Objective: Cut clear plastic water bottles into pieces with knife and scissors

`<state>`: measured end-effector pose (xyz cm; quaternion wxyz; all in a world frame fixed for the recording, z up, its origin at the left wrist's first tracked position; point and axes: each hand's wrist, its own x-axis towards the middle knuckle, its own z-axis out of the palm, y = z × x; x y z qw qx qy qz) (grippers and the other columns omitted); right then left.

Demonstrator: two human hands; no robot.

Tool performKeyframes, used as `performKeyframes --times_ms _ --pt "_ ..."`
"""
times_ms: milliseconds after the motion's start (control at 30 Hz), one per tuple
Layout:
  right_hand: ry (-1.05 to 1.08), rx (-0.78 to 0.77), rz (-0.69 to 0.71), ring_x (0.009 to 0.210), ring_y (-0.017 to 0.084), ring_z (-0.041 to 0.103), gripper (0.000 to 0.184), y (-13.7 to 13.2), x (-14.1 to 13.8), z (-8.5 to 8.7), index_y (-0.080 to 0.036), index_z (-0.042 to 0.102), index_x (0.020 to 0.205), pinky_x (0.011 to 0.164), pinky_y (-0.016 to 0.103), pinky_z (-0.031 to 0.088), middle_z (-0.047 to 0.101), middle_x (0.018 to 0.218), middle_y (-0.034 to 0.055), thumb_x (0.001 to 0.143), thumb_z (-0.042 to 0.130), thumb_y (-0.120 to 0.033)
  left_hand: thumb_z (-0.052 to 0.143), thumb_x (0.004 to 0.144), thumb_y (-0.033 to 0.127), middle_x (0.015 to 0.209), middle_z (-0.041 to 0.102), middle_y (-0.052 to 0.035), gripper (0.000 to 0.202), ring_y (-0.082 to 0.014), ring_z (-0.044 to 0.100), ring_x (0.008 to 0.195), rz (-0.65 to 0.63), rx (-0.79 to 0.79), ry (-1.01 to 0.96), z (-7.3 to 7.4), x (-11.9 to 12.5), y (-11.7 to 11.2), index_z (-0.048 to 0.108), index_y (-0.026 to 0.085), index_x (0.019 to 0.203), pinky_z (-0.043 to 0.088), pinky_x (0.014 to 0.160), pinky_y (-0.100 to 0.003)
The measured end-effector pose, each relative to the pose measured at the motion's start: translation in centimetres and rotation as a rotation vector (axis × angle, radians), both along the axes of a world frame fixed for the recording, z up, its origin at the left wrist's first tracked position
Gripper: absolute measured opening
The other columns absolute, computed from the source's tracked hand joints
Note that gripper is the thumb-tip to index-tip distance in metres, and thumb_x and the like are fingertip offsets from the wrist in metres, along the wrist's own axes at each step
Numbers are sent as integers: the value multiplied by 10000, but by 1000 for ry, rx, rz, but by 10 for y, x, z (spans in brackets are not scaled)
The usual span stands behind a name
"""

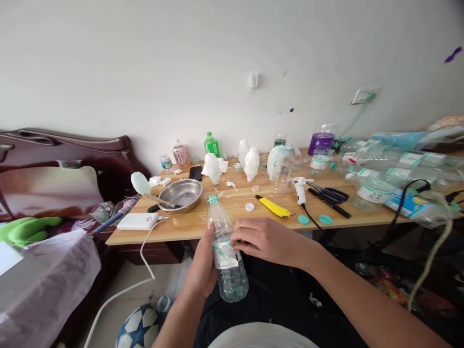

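A clear, capless plastic bottle (232, 284) leans slightly over my lap, its neck toward the table. My left hand (203, 265) is wrapped round its left side. The bottle carries a white and green label (225, 257) round its middle. At the label's upper right edge, the fingers of my right hand (266, 240) are bent and pinched together; their tips are partly hidden. Beyond the bottle, a white cap (249, 207) and a yellow utility knife (272, 207) lie on the wooden table (195, 233).
A metal bowl (184, 195) and a white power bank (137, 221) with a cable are at left. Several white bottle-like shapes (251, 164) stand behind. Right are a glue gun (300, 191), scissors (331, 194), a black pen-like stick (328, 202) and several empty bottles (373, 191). A ball (139, 326) lies on the floor.
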<state>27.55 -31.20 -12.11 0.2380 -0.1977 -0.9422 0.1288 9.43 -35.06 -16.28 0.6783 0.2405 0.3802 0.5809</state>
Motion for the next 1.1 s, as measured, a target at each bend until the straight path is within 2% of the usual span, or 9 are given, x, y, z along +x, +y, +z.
performKeyframes --times_ms 200,467,633,800,933,1033,1100 --pt "-108 177 -149 762 143 567 134 -6 -9 -5 -188 592 910 686 265 414 589 893 14 976 501 -260 601 889 456 1023 752 -95 435 -251 688 991 63 67 -15 -2 3 -1 650 146 1191 510 892 -345" --pt "-157 219 -206 712 137 557 78 -7 -16 -12 -189 568 869 622 271 375 578 867 2 933 533 -215 637 858 475 999 752 -107 479 -267 689 985 97 33 -7 -4 5 -3 644 135 1195 509 877 -353" --pt "-105 154 -186 696 123 529 39 -3 -15 -17 -195 551 846 619 256 366 563 863 -8 879 556 -174 643 850 491 1003 747 -112 483 -262 688 969 101 34 40 -7 5 -3 642 142 1184 503 862 -348" --pt "-22 -24 -186 689 108 510 89 -3 -11 -22 -198 532 842 636 232 372 538 837 -24 825 562 -116 643 843 508 1008 733 -94 473 -232 674 931 130 75 135 -14 5 3 644 160 1164 491 827 -320" --pt "78 -132 -197 692 103 504 143 -7 -11 -28 -197 521 823 639 215 380 512 816 -25 779 541 -62 620 847 536 873 707 -36 423 -182 642 813 152 103 237 -20 9 2 666 174 1061 477 756 -278" --pt "161 -130 -277 674 107 492 164 -17 -14 -40 -194 514 801 623 216 380 510 803 -15 755 522 -37 624 835 546 767 658 6 397 -148 590 714 206 150 357 -24 13 0 679 181 978 451 672 -242" --pt "167 -117 -337 666 115 499 153 -31 -16 -53 -195 526 801 615 225 383 524 795 -9 761 528 -48 657 804 549 766 656 10 394 -144 575 690 262 168 412 -27 13 3 683 183 948 442 643 -234"
